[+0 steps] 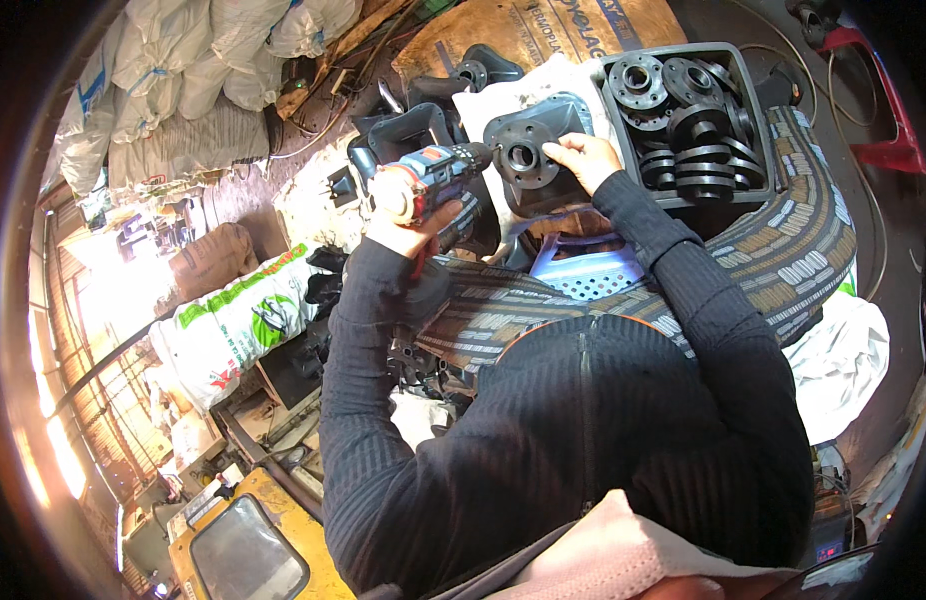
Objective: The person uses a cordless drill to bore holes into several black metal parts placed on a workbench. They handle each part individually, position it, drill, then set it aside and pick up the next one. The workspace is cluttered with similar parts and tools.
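My left hand (415,232) is wrapped round the grip of a red and grey cordless drill (435,168). The drill points right, its chuck close to the left edge of a round black flange (523,170) with a central hub and holes. That flange sits on a dark moulded part with a wide square rim (568,108). At the flange's right side is my right hand (586,162), its fingers bent and its fingertips pressed on the flange near the hub. Whether a screw is between those fingertips or at the drill's tip is too small to tell.
A grey bin (766,120) of black flanges stands at the right. More black moulded parts (408,130) lie left of the work. A purple perforated plastic stool (588,270) and a patterned cloth (783,250) are close by. White sacks (163,60) are piled at far left.
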The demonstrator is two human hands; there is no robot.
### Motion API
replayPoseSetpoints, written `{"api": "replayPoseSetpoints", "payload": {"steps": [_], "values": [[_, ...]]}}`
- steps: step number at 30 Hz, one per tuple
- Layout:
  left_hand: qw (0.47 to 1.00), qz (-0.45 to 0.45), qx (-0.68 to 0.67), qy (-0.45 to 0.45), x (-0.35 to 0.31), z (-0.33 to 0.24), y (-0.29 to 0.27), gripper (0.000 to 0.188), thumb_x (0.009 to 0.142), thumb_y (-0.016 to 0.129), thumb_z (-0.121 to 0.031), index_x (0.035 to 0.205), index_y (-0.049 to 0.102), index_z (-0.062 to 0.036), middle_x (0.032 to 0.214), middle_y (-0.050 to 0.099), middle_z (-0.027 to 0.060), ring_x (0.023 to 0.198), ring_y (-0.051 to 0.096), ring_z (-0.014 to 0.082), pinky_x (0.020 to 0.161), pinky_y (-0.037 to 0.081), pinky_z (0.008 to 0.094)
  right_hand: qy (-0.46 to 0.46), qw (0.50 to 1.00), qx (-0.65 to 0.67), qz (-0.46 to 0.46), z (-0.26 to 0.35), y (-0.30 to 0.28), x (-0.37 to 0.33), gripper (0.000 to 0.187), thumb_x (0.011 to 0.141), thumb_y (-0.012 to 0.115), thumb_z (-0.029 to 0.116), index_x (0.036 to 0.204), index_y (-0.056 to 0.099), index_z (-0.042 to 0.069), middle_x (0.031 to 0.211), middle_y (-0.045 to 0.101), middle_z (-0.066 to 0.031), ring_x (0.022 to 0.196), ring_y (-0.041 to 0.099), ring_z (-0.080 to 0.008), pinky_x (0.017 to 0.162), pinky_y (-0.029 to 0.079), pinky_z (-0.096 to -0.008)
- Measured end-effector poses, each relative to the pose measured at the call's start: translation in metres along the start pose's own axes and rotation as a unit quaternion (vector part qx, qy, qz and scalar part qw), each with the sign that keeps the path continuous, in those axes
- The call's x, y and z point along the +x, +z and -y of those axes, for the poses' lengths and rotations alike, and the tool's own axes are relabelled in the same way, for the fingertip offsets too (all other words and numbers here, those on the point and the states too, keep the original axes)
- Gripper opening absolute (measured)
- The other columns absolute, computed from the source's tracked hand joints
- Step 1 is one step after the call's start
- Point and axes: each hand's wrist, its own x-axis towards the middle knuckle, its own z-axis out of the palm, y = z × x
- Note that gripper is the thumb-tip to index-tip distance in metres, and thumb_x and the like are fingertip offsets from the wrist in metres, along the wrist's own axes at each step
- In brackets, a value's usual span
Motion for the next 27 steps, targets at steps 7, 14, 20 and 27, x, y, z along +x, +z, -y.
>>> {"api": "replayPoseSetpoints", "payload": {"steps": [7,14,20,27], "values": [[0.992,0.028,0.022,-0.125,0.016,-0.025,-0.007,0.052,0.073,0.069,-0.003,0.119,0.046,-0.006,0.087,0.061,0.0044,0.044,0.05,0.0102,0.035,0.041,0.0238,0.016,0.998,0.066,-0.014,0.001,0.003,0.002,0.032,0.077,0.069,0.032,0.082,0.065,0.001,0.069,0.06,-0.0011,0.065,0.052,-0.0085,0.063,0.043,-0.0251],[0.982,-0.004,-0.003,-0.188,0.016,-0.045,0.006,0.038,0.075,0.066,-0.006,0.108,0.05,-0.0033,0.07,0.062,0.0077,0.043,0.05,0.0116,0.037,0.038,0.0237,0.043,0.996,0.072,-0.016,0.001,0.003,0.0,0.031,0.076,0.069,0.033,0.077,0.064,0.002,0.063,0.055,0.0021,0.059,0.047,-0.0072,0.056,0.04,-0.0246],[0.979,-0.032,0.015,-0.2,0.013,-0.044,0.01,0.045,0.075,0.067,-0.007,0.114,0.046,-0.0039,0.072,0.062,0.0079,0.044,0.05,0.0114,0.037,0.037,0.0234,0.053,0.997,0.048,-0.033,0.0,0.003,0.001,0.03,0.076,0.069,0.034,0.076,0.064,0.004,0.061,0.054,0.0019,0.058,0.046,-0.0081,0.056,0.039,-0.0254],[0.993,0.029,0.053,-0.103,0.027,-0.018,-0.002,0.042,0.073,0.073,-0.014,0.11,0.052,-0.0075,0.075,0.059,0.0022,0.046,0.049,0.0103,0.037,0.038,0.0247,0.072,0.996,0.003,-0.052,-0.006,0.006,0.004,0.04,0.074,0.068,0.042,0.084,0.066,0.004,0.072,0.063,-0.0056,0.068,0.058,-0.0154,0.066,0.046,-0.0292]]}}
